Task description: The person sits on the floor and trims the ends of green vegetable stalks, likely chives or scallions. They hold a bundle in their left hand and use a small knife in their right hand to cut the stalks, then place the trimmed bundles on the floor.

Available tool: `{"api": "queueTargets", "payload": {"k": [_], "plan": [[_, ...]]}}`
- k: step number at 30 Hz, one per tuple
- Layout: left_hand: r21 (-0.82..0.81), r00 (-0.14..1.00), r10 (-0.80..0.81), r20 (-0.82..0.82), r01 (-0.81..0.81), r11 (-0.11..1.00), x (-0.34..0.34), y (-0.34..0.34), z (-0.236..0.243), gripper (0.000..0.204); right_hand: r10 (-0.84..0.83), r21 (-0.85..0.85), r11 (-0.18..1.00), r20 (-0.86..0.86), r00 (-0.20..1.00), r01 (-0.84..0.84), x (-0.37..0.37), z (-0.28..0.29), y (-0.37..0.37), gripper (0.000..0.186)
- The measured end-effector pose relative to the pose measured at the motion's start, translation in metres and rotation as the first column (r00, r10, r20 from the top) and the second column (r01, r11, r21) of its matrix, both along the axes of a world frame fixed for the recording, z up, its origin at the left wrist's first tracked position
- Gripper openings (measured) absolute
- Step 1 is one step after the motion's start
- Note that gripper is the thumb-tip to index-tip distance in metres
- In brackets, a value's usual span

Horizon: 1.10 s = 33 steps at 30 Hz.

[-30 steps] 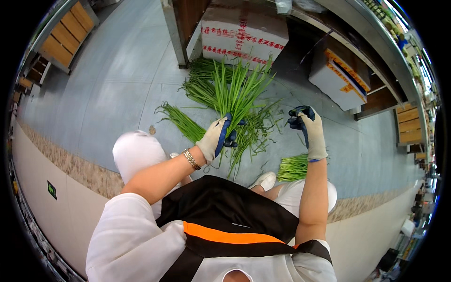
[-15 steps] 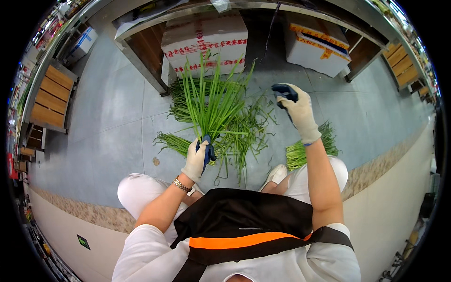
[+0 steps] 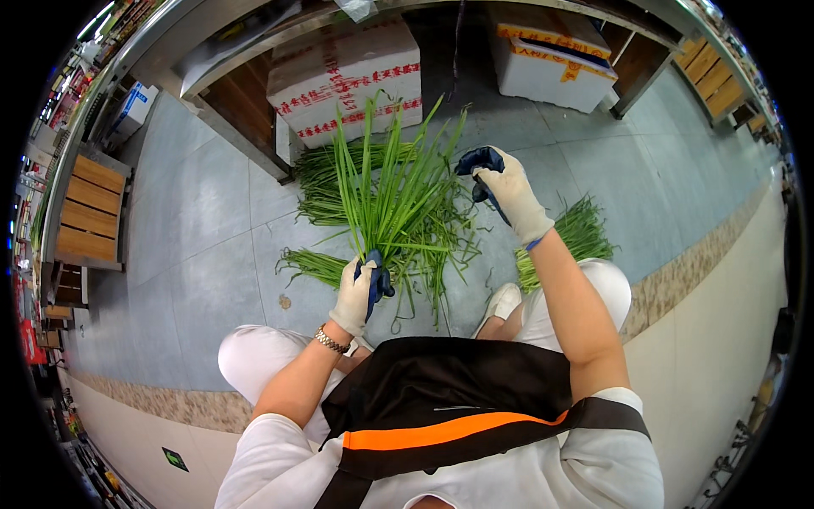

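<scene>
My left hand (image 3: 359,293), in a white glove with a dark blue palm, is closed round the lower end of a bunch of garlic chives (image 3: 390,191). The long green leaves fan upward and away from me. To the right of the leaf tips, my right hand (image 3: 507,188) hangs in the air in a matching glove. Its fingers are curved, with a gap to the thumb and nothing visible between them. Loose leaves (image 3: 441,271) lie scattered on the floor under the bunch. Behind it rests a pile of chives (image 3: 318,182), with a smaller bundle (image 3: 314,265) at the left.
Another chive bundle (image 3: 581,233) lies beside my right knee. A white foam box (image 3: 348,81) with red print and a second one (image 3: 555,76) with orange tape stand under a metal-edged table (image 3: 246,61). Wooden-slatted stands (image 3: 91,208) are at both sides.
My right hand has moved left, closer to the bunch's leaf tips. My left hand keeps its grip on the chives. The whole view has shifted a little.
</scene>
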State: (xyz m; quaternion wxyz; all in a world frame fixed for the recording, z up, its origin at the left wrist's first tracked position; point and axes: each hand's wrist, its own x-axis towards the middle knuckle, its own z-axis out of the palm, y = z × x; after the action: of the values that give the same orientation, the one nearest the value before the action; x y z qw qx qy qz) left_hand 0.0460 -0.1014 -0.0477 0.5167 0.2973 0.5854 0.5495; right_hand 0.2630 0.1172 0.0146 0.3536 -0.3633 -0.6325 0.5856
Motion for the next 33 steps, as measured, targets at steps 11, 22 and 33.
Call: {"api": "queueTargets", "payload": {"k": [11, 22, 33], "plan": [[0.015, 0.997, -0.025, 0.08, 0.024, 1.0, -0.001, 0.001, 0.001, 0.02, 0.199, -0.286, 0.924, -0.205, 0.958, -0.253, 0.003, 0.007, 0.002, 0.022], [0.123, 0.946, -0.175, -0.274, 0.215, 0.969, 0.002, 0.002, 0.011, 0.043, 0.203, 0.022, 0.979, -0.01, 0.979, -0.203, -0.003, 0.015, -0.007, 0.031], [-0.058, 0.992, -0.082, 0.101, 0.088, 0.994, 0.004, 0.006, 0.018, 0.044, 0.086, 0.481, 0.847, 0.295, 0.952, -0.226, -0.005, 0.002, -0.011, 0.032]]}}
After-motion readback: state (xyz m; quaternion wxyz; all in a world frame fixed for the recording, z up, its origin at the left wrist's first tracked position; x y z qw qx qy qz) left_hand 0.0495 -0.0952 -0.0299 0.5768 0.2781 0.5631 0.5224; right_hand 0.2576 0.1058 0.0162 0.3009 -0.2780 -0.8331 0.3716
